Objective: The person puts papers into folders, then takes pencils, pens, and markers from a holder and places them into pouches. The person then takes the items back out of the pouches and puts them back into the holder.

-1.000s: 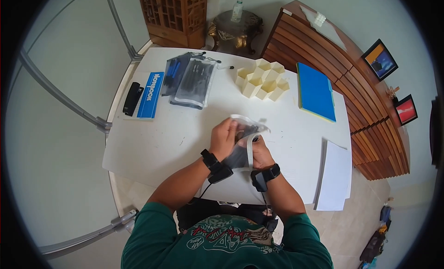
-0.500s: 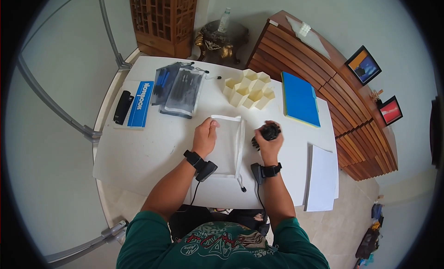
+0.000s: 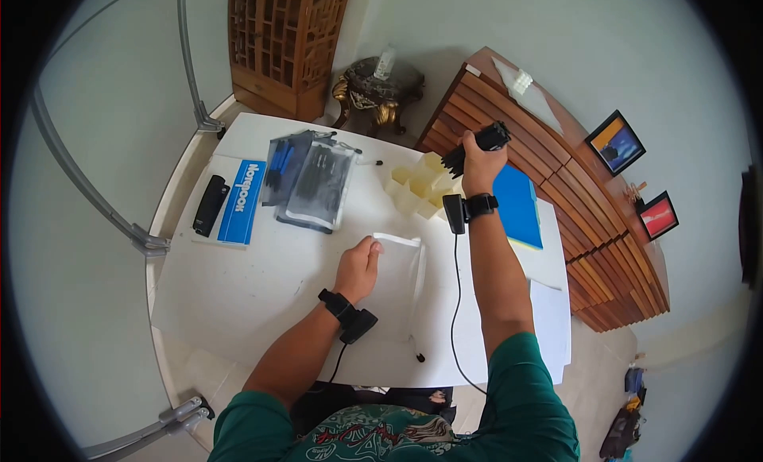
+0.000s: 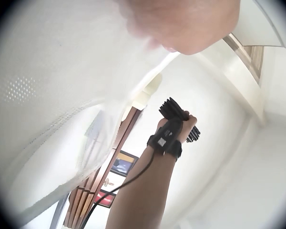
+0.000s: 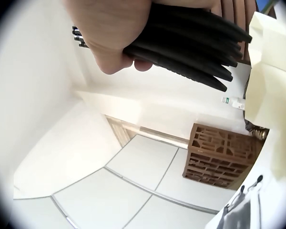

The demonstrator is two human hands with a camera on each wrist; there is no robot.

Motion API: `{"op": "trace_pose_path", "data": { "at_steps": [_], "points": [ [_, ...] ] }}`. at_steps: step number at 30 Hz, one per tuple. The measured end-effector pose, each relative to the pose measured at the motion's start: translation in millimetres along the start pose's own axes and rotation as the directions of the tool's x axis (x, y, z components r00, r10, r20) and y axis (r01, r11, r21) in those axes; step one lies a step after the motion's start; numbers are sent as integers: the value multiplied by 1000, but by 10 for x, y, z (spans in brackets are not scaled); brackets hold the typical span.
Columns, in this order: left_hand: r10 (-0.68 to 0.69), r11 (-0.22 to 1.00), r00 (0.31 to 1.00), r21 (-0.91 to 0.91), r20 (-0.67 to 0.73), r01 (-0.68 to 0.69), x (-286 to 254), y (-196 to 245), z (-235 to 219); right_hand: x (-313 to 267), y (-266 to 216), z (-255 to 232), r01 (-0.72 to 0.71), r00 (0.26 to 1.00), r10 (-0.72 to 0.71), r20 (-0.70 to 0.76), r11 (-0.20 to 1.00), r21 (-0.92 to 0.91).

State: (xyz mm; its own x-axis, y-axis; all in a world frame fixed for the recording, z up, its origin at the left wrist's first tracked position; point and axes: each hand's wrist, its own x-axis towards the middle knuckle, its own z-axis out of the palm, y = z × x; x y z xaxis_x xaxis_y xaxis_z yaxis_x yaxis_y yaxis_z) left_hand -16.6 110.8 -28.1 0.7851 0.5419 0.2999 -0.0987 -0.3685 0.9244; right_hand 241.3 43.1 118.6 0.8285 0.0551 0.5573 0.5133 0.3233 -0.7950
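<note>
Farthest to the left of both hands, a black stapler (image 3: pixel 210 206) lies on a blue-and-white notebook (image 3: pixel 242 204) on the white desk (image 3: pixel 262 303). Between that and the hands, beyond the left hand, two zip pouches overlap: a dark pouch (image 3: pixel 278 168) with blue pens showing, and a white-edged pouch (image 3: pixel 322 180) with dark pens inside. The hands are well apart. The left hand (image 3: pixel 358 267) pinches the far left corner of a see-through pouch (image 3: pixel 393 287), which spreads to its right. Beyond that pouch and just left of the right hand stands a cream organizer (image 3: pixel 409 196) of hexagonal cells. The right hand (image 3: pixel 479 160), raised, grips a bundle of black pens (image 3: pixel 455 160), its ends near the organizer. Right of that hand, partly behind its forearm, lies a blue folder (image 3: pixel 517 204); white paper (image 3: pixel 548 319) lies nearer the person.
</note>
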Motion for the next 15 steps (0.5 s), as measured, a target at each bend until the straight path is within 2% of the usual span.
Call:
{"op": "trace_pose_path", "data": {
  "at_steps": [6, 13, 15],
  "points": [
    [17, 1000, 1000, 0, 1, -17, -3, 60, -26, 176, 555, 90, 41, 999, -36, 33, 984, -171],
    [50, 999, 999, 21, 1, -50, 4, 7, -5, 31, 712, 106, 40, 998, -27, 61, 975, -219],
    [49, 999, 999, 21, -3, -49, 4, -9, 5, -23, 681, 116, 82, 995, -60, 73, 938, -336]
  ]
}}
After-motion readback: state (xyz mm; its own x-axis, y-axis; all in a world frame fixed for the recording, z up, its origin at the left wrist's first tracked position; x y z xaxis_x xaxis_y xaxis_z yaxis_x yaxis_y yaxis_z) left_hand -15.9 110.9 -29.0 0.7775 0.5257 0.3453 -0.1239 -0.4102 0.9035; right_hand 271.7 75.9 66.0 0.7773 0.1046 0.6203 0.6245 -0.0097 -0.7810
